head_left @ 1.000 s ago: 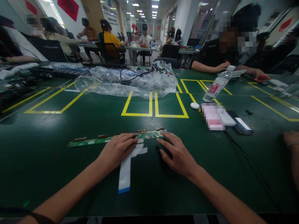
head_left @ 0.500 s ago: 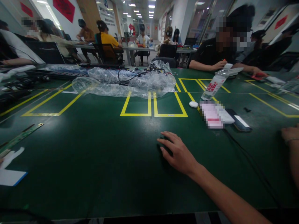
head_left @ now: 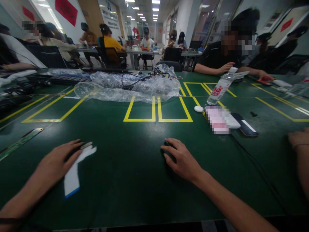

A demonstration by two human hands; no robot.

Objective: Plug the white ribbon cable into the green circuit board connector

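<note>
My left hand (head_left: pixel 54 162) is over the left part of the green tabletop (head_left: pixel 116 174), pinching a white flat ribbon cable (head_left: pixel 72 178) between thumb and fingers. One end of the cable hangs down and shows a blue edge; the other sticks out past the fingertips with a pale connector (head_left: pixel 86 145). My right hand (head_left: pixel 182 159) rests palm down near the middle of the table, fingers apart, holding nothing. Left of my left hand lies a long, narrow green circuit board (head_left: pixel 21 143).
Clear plastic wrap (head_left: pixel 130 85) with black cables lies across the back. To the right stand a water bottle (head_left: pixel 220 88), a white oval object (head_left: pixel 198 109) and a phone (head_left: pixel 246 125). Another person's forearm (head_left: pixel 301 151) is at the right edge; a co-worker (head_left: pixel 217 58) sits opposite.
My left hand has come in from the left edge, carrying the ribbon cable rightward over the table. My right hand has stayed nearly in place.
</note>
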